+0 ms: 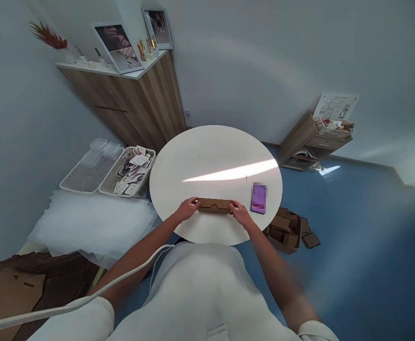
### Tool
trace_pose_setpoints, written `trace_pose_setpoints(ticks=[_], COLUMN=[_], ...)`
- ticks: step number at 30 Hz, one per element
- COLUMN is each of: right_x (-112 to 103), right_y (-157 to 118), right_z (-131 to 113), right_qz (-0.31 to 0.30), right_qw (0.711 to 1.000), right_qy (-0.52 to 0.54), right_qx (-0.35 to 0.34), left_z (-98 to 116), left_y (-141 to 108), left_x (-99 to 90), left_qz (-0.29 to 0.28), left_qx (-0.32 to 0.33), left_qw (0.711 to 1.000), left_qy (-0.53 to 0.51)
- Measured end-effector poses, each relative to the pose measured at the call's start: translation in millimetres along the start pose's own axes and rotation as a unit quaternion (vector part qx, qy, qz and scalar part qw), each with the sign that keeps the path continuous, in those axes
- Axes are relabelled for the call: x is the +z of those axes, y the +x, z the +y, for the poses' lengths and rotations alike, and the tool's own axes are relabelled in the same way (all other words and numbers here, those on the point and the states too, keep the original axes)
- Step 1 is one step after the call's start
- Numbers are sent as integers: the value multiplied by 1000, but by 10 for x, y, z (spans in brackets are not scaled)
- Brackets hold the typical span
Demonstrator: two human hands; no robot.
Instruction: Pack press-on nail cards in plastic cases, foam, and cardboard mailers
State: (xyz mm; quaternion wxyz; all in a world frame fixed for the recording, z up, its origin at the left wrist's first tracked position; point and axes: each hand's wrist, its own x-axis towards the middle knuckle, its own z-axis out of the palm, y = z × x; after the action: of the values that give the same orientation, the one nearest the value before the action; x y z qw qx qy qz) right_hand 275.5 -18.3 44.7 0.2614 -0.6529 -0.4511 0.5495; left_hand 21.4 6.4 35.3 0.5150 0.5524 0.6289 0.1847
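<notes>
Two grips: left fingers (193,201) pinch left end, right fingers (234,204) pinch right end of brown cardboard box (214,203), just below centre of frame, over lower part of white tabletop (210,148); resting or slightly lifted, cannot tell. Probably light, stiff at folds, not slippery; panels likely dent under hard squeeze. Short ends near corners seem best hold. Phone (259,199) to right; more boxes (281,224) at lower right.

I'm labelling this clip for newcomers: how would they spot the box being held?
Find the rounded white table. Towards its near side, a slim brown box spans from left hand to right hand. Unlike the brown boxes heaped at right, it is held.
</notes>
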Motion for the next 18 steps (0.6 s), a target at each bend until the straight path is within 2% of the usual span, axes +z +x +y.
trace_pose_setpoints(ticks=[4,10,18], right_x=[72,142,298], right_y=[-29,-8,-213], right_z=[54,137,286], right_qz=[8,36,82], right_qw=[1000,999,992], right_qy=[0,-2,46], right_qx=[5,-32,-82], left_z=[-9,13,-242], left_y=[-53,-111,-219], left_x=[15,9,49], left_qz=[-35,-29,1], left_qx=[-23,-21,45], left_qw=[998,997,993], left_qy=[-44,-75,-111])
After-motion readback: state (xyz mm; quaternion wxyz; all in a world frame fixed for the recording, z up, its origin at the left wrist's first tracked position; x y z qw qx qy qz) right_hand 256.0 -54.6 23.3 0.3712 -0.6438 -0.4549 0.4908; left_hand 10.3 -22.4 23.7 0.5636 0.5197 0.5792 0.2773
